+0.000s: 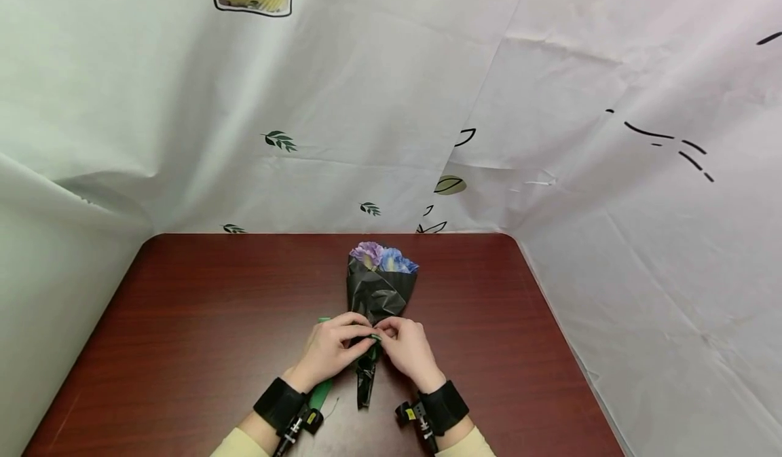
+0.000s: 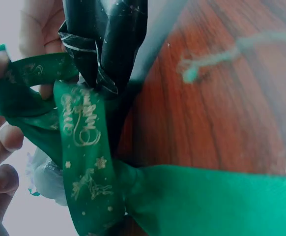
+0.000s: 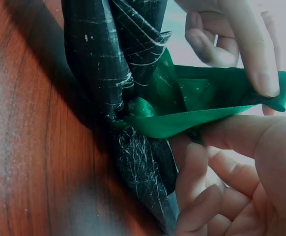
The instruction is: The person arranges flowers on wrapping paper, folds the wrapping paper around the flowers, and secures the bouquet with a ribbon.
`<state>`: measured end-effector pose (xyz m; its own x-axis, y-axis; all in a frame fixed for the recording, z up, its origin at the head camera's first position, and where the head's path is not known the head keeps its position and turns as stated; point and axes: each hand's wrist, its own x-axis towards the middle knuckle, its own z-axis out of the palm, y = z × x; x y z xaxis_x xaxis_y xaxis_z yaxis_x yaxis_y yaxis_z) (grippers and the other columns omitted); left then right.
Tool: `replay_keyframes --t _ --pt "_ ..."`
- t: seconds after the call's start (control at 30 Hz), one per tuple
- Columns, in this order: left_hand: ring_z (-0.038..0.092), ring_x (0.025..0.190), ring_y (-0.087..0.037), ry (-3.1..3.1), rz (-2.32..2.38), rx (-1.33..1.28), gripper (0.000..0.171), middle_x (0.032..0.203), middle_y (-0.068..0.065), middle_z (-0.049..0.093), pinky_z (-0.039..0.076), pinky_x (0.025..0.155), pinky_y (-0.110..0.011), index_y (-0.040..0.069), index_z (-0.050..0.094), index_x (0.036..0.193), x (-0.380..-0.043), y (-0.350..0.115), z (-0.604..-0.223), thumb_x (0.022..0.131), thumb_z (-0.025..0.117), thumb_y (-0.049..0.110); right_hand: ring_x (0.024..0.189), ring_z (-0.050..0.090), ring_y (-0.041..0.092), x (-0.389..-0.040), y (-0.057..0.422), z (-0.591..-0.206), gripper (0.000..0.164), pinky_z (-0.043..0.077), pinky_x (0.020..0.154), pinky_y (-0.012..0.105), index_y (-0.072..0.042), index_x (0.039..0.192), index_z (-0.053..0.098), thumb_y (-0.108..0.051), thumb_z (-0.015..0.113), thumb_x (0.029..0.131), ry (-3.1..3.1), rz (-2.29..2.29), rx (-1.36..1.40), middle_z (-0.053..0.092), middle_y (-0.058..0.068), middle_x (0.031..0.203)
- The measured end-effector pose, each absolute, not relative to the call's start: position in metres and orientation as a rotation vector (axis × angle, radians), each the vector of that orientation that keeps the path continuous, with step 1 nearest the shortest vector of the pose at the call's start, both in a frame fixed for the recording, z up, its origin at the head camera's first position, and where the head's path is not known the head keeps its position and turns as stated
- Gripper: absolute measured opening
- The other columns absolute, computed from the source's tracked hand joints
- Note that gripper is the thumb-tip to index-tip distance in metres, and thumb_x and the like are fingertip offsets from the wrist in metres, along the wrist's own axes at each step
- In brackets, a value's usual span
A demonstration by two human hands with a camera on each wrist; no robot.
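Note:
A small bouquet with purple and blue flowers (image 1: 396,260) lies on the table, its stems wrapped in black paper (image 1: 379,294). Green ribbon (image 2: 89,162) with pale printed lettering and figures goes around the narrow part of the wrap and forms a loop. My left hand (image 1: 336,348) holds the looped ribbon from the left, a fingertip at the loop's end in the right wrist view. From the other side my right hand (image 1: 411,350) pinches the ribbon (image 3: 182,123) close to the wrap. One ribbon tail (image 1: 320,394) runs under my left wrist.
The reddish-brown wooden table (image 1: 214,307) carries the bouquet near its middle. A thin frayed green thread (image 2: 221,58) lies on the wood. White printed cloth (image 1: 366,104) hangs behind and at both sides. Black camera straps (image 1: 281,404) circle both wrists.

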<state>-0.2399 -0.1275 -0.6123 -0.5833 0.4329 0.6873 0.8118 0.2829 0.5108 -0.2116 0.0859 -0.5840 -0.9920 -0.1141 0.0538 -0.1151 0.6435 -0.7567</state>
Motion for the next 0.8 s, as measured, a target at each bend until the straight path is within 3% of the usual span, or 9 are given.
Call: replay_keyframes --t 0.33,0.53,0.8 --pt "0.05 0.054 0.006 -2.114 -1.481 -0.984 0.025 0.112 -0.006 0.084 0.041 0.05 -0.011 0.012 0.089 0.115 -0.2393 -0.1283 -0.6177 0.096 0.085 -0.002 0.07 0.07 0.011 -0.2118 0.0865 -0.5846 0.01 0.054 0.063 0.027 -0.009 0.112 0.079 -0.011 0.07 0.107 -2.801 1.404 0.105 0.079 0.003 0.088" --pt "0.052 0.056 0.005 -2.083 -1.546 -1.038 0.024 0.117 -0.012 0.084 0.042 0.052 -0.011 0.008 0.088 0.117 -0.2389 -0.1308 -0.6171 0.097 0.083 -0.003 0.071 0.069 0.009 -0.2127 0.0866 -0.5835 0.012 0.055 0.064 0.028 -0.009 0.113 0.079 -0.01 0.07 0.105 -2.803 1.379 0.087 0.077 -0.002 0.087" --pt "0.032 0.047 0.006 -2.07 -1.66 -1.095 0.027 0.128 -0.027 0.078 0.03 0.047 -0.011 0.006 0.087 0.121 -0.2382 -0.1358 -0.6174 0.097 0.082 -0.006 0.07 0.067 0.009 -0.214 0.0856 -0.5816 0.011 0.055 0.065 0.029 -0.01 0.109 0.08 -0.009 0.07 0.103 -2.8 1.353 0.044 0.075 -0.005 0.085"
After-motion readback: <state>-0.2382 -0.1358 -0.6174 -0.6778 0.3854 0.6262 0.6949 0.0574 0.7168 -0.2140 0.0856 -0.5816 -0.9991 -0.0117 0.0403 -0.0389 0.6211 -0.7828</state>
